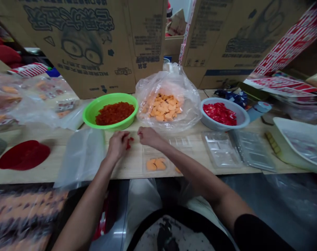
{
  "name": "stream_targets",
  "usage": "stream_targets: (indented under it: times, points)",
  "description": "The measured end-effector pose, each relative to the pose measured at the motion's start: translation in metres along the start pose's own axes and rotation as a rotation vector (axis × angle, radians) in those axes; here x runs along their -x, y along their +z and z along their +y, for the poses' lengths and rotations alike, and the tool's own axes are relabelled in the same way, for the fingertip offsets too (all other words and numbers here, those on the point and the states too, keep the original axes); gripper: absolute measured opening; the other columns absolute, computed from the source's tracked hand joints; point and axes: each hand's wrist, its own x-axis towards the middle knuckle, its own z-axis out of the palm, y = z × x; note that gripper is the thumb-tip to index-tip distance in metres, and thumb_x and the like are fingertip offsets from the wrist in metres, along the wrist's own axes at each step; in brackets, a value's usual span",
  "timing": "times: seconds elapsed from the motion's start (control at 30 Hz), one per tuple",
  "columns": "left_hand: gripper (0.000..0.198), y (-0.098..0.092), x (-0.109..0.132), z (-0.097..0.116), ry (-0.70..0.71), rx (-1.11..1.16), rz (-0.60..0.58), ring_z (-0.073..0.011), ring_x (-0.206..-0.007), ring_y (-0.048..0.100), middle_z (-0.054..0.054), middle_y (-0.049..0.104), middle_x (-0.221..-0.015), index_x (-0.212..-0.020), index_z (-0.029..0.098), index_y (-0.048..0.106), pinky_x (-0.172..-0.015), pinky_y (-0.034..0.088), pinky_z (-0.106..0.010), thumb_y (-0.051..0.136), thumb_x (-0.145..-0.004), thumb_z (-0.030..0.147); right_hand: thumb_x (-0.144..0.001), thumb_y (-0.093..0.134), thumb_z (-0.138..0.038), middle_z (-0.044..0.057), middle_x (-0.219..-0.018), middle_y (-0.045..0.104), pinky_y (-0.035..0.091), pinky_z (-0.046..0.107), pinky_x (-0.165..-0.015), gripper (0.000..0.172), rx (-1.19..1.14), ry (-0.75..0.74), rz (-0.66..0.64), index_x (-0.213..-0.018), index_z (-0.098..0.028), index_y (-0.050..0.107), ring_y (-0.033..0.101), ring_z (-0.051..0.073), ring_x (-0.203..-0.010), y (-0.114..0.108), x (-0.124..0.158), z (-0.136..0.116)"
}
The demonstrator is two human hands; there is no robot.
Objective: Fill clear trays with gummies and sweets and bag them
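My left hand (118, 144) is over the wooden table with its fingers curled on a small red piece (128, 142), which pokes out beside the fingertips. My right hand (147, 136) is closed and almost touches the left, with nothing showing in it. Just behind them is a green bowl (109, 97) of dark orange-red pieces. A clear plastic bag (186, 94) holds pale orange pieces. To the right, a grey bowl (226, 101) holds shiny red pieces. Below my right wrist, a clear compartment tray (148, 155) holds orange pieces.
Clear plastic trays (221, 150) lie to the right, and a white tray (300, 139) sits at the far right. A folded plastic sheet (81, 157) and dark red discs (23, 155) lie left. Cardboard boxes (80, 45) stand along the table's back edge.
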Motion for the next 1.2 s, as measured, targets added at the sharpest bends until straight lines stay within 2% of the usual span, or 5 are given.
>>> stream_targets:
  times: [0.2,0.4,0.6,0.97,1.2]
  points:
    - [0.026,0.053,0.001,0.073,0.148,0.221,-0.237,-0.0162,-0.082,0.065,-0.003,0.07,-0.09,-0.104,0.018,0.069,-0.078,0.052,-0.027,0.056,-0.082,0.012,-0.086,0.049,-0.009,0.009,-0.103,0.072,0.045,0.029,-0.082,0.028,-0.119,0.158,0.313,-0.106,-0.014,0.068,0.064,0.019,-0.092,-0.059,0.09,0.122]
    - [0.02,0.078,0.001,0.106,0.286,0.014,-0.38,-0.0195,-0.089,0.064,-0.006,0.071,-0.095,-0.093,0.017,0.068,-0.084,0.049,-0.031,0.054,-0.083,0.008,-0.08,0.052,-0.015,0.005,-0.082,0.067,0.041,0.027,-0.066,0.019,-0.14,0.394,0.375,-0.093,-0.014,0.067,0.057,0.017,-0.07,-0.062,0.152,0.196]
    - [0.025,0.084,0.004,0.109,0.303,-0.295,-0.518,-0.0265,-0.095,0.062,-0.013,0.07,-0.095,-0.088,0.016,0.07,-0.086,0.047,-0.037,0.046,-0.088,0.009,-0.08,0.046,-0.012,0.007,-0.083,0.065,0.04,0.028,-0.068,0.025,-0.054,0.265,0.381,-0.099,-0.013,0.061,0.056,0.018,-0.073,-0.036,0.157,0.198]
    - [0.025,0.084,0.007,0.1,0.389,-0.132,-0.512,-0.0236,-0.089,0.061,-0.011,0.071,-0.089,-0.081,0.016,0.071,-0.087,0.046,-0.035,0.048,-0.089,0.01,-0.074,0.049,0.0,0.012,-0.094,0.064,0.036,0.029,-0.076,0.027,0.154,0.124,0.165,-0.096,-0.01,0.06,0.056,0.021,-0.087,-0.017,0.14,0.167]
    - [0.028,0.034,-0.031,0.08,0.197,-0.17,-0.333,-0.0197,-0.099,0.066,-0.008,0.074,-0.106,-0.102,0.019,0.073,-0.088,0.048,-0.027,0.047,-0.091,0.016,-0.082,0.049,-0.007,0.015,-0.088,0.064,0.04,0.034,-0.075,0.019,0.314,0.002,0.229,-0.085,-0.012,0.067,0.058,0.024,-0.085,0.003,0.143,0.178]
